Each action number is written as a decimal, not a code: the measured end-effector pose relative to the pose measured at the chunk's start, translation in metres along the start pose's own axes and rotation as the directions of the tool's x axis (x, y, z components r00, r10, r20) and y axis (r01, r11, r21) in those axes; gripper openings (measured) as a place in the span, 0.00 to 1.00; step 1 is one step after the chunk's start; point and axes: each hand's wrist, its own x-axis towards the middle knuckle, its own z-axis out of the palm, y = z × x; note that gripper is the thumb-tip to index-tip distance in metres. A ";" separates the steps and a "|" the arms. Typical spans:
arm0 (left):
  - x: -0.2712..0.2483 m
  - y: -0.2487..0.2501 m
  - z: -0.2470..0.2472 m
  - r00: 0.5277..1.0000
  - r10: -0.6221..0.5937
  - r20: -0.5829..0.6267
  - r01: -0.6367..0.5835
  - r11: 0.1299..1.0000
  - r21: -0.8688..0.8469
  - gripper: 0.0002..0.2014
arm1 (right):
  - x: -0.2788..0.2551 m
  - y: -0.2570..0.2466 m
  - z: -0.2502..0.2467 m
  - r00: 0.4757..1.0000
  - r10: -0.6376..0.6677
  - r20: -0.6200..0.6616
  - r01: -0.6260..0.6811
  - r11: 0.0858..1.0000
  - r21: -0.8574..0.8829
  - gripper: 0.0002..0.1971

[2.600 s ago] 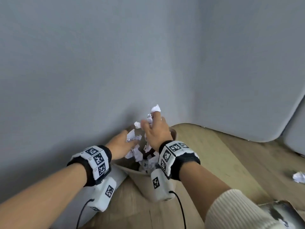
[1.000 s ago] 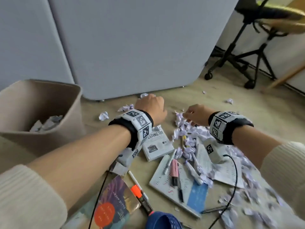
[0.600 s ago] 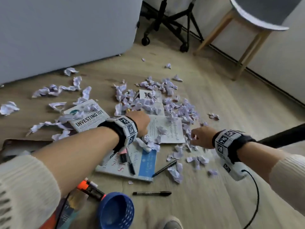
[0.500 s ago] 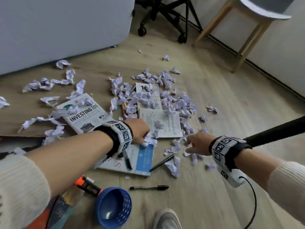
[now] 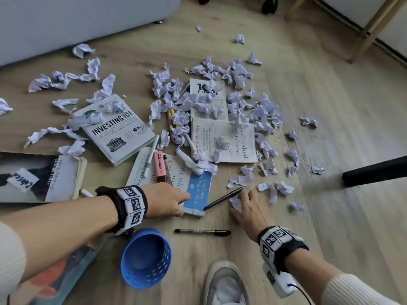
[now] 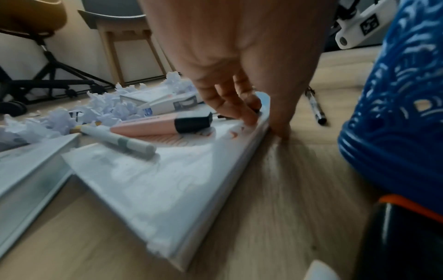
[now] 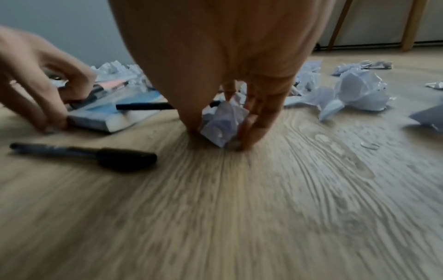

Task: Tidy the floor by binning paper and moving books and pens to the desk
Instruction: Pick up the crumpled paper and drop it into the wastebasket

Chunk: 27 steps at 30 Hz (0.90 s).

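Note:
Crumpled paper (image 5: 240,111) litters the wooden floor around several books. My left hand (image 5: 184,205) pinches the near edge of a white and blue book (image 5: 198,194); in the left wrist view its fingers (image 6: 239,108) lie on the cover and the thumb sits at the book (image 6: 155,170) edge. A pink highlighter (image 6: 155,125) and a white pen (image 6: 120,140) lie on that cover. My right hand (image 7: 220,136) closes thumb and fingers round one crumpled paper ball (image 7: 223,121) on the floor. One black pen (image 5: 223,198) leans on the book, another black pen (image 5: 202,232) lies nearer me.
A blue perforated pen cup (image 5: 146,257) lies on its side under my left wrist. My shoe (image 5: 224,282) is at the bottom. The Investing 101 book (image 5: 116,128) and a dark book (image 5: 41,177) lie left. A black bar (image 5: 374,172) reaches in from the right.
My view swung from the bin to the floor mess. Both hands dropped to the floor: the left slid to the book's near edge, the right closed round a paper ball.

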 end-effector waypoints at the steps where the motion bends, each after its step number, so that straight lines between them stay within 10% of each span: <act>1: 0.002 0.001 0.004 0.999 0.008 -0.035 -0.007 1.000 0.027 0.08 | 0.000 0.002 0.000 0.999 -0.039 0.002 0.039 0.999 0.009 0.20; 6: 0.011 0.013 -0.006 0.996 0.052 0.067 -0.055 0.998 0.034 0.12 | 0.004 0.013 -0.008 0.995 -0.067 -0.074 0.080 0.978 0.190 0.07; 9: 0.012 0.015 -0.004 0.993 -0.019 -0.113 0.018 1.000 -0.009 0.09 | 0.016 0.020 -0.021 0.987 0.088 -0.136 -0.046 0.956 0.288 0.06; 15: 0.039 -0.019 -0.047 0.822 -0.432 -0.371 0.228 0.846 -0.481 0.06 | 0.059 0.031 -0.036 0.916 0.340 -0.215 -0.203 0.852 0.483 0.10; 21: 0.084 -0.048 -0.071 0.705 -0.662 -0.254 0.499 0.718 -0.486 0.04 | 0.076 0.028 -0.029 0.989 -0.046 -0.143 0.051 0.998 0.032 0.15; 27: 0.119 -0.037 -0.048 0.774 -0.578 -0.258 0.545 0.816 -0.193 0.42 | 0.072 0.042 -0.029 0.966 0.019 -0.256 0.061 0.952 0.300 0.04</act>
